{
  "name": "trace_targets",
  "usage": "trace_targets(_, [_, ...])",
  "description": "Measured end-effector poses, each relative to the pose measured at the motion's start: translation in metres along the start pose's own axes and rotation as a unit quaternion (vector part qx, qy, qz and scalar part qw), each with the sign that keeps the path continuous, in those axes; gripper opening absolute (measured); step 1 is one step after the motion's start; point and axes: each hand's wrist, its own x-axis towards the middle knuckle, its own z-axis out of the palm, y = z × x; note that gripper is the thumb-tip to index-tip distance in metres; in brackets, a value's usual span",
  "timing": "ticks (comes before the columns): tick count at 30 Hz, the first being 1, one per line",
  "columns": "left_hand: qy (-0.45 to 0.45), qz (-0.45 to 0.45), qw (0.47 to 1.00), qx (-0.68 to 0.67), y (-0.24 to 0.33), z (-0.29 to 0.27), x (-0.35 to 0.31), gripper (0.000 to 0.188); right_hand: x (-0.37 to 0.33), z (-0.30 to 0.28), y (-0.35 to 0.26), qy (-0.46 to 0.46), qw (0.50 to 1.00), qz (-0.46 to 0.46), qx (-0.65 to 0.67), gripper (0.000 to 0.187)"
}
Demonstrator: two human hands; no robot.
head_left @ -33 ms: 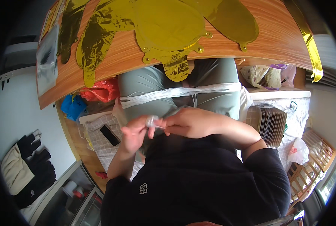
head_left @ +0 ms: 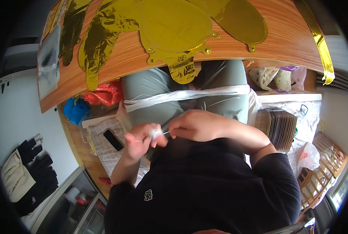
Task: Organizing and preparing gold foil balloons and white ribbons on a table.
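Observation:
Over my lap, my left hand [head_left: 138, 141] is closed around a small blurred bundle of white string [head_left: 155, 134], its thumb standing apart. A short taut length runs from the bundle to my right hand [head_left: 195, 124], whose finger and thumb pinch its end. Both hands are close together in front of my black shirt. Across my grey-green trousers lies a long hank of white strings [head_left: 189, 94], stretched from thigh to thigh. A loose strand hangs from it near the right thigh.
Gold foil balloons [head_left: 178, 27] lie flat on the wooden table [head_left: 283, 43] ahead. A dark phone [head_left: 113, 139] rests on checked cloth at left, near red [head_left: 104, 93] and blue [head_left: 75, 110] plastic bags. At right stands a stack of brown cards [head_left: 282, 130] beside a wooden rack [head_left: 324, 171].
My hands have drawn slightly apart, and the string between them shows more clearly. The left fingers have curled in a little; the loose strand over the lap has shifted.

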Motion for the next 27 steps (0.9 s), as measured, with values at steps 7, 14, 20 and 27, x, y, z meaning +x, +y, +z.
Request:
trace_targets(7, [0.099,0.06,0.922,0.369,-0.003,0.003,0.001,0.063,-0.003,-0.002,-0.009,0.005,0.998,-0.03,0.054,0.018])
trace_targets(14, [-0.046,0.04,0.861,0.505,0.004,-0.018,0.004,0.06,-0.004,0.005,-0.005,0.096,0.97,-0.031,0.221,0.021])
trace_targets(20, [0.03,0.048,0.998,-0.006,-0.003,0.006,0.002,0.061,0.006,0.017,0.006,0.122,0.971,-0.023,0.206,0.021])
trace_targets(27, [0.01,0.213,0.67,0.711,0.009,-0.002,0.022,0.027,0.009,0.019,0.004,0.164,0.965,-0.016,0.204,0.018])
